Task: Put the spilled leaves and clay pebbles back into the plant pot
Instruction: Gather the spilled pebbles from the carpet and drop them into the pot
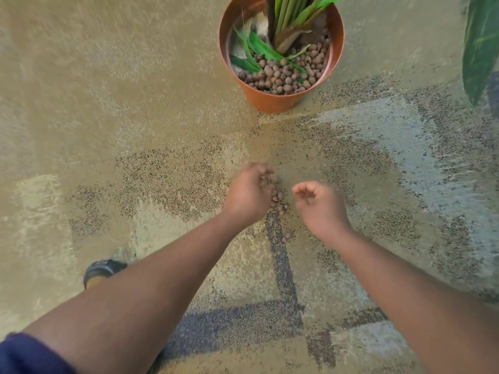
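Head view looked down on a speckled carpet (135,117), somewhat blurred. An orange plastic plant pot (272,99) stood upright at the top, its near side filled with round, brown clay pebbles (283,74); cut green leaves (260,48) lay on them beside the plant's stalks (287,17). Well apart from the pot, a small cluster of spilled pebbles (278,199) lay on the carpet between the hands. The left hand (247,194) curled around several of these pebbles. The right hand (320,205) hovered just beside them, fingers loosely curled, grasping nothing visible. A dark shoe (104,268) showed beneath the left forearm.
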Demonstrator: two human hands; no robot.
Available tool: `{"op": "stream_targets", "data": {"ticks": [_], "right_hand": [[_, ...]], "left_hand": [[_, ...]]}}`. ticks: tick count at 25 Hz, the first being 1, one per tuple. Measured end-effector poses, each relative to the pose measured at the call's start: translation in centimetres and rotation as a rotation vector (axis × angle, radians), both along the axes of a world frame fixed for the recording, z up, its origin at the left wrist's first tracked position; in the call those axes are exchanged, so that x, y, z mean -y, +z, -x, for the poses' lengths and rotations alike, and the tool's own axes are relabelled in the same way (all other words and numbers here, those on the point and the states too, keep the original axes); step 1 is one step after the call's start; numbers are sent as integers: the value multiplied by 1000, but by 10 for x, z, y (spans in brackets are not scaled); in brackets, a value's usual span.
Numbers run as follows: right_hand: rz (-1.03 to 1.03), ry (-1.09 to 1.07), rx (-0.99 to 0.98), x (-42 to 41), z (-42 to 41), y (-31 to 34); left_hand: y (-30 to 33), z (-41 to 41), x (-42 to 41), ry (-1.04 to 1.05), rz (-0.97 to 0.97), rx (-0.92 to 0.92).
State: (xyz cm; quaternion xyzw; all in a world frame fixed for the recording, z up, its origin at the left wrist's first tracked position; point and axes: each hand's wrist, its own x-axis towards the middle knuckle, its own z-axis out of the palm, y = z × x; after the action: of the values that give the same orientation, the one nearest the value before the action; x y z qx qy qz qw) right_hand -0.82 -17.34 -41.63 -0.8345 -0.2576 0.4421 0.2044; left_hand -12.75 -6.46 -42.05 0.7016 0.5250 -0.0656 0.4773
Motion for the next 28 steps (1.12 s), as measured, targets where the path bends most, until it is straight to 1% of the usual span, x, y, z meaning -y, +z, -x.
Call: {"op": "stream_targets", "data": {"ticks": [3,6,9,10,13,16,18,20,25,26,28], "right_hand": [[101,341,40,19,12,-15],[162,505,70,33,25,-26],[154,612,141,40,33,-33],[150,655,169,41,34,-33],[145,729,175,40,36,-33],[113,809,225,37,34,-33],[103,821,235,38,33,-32],[117,788,225,37,31,-30],[106,689,226,38,31,-32],[112,634,209,38,31,-34],[122,391,168,36,27,-38]], "left_hand": [[-16,0,11,-300,-2,-22],[-27,-3,16,-514,-77,-76],[-33,-5,21,-560,-131,-125],[-34,-6,21,-564,-135,-110],[-38,-5,21,-586,-130,-56],[-38,-2,19,-660,-151,-34],[-37,0,17,-709,-150,-42],[-39,2,16,-738,-149,-50],[-42,5,21,-686,-181,-64],[-42,6,21,-663,-177,-64],[-42,9,22,-582,-147,-55]]}}
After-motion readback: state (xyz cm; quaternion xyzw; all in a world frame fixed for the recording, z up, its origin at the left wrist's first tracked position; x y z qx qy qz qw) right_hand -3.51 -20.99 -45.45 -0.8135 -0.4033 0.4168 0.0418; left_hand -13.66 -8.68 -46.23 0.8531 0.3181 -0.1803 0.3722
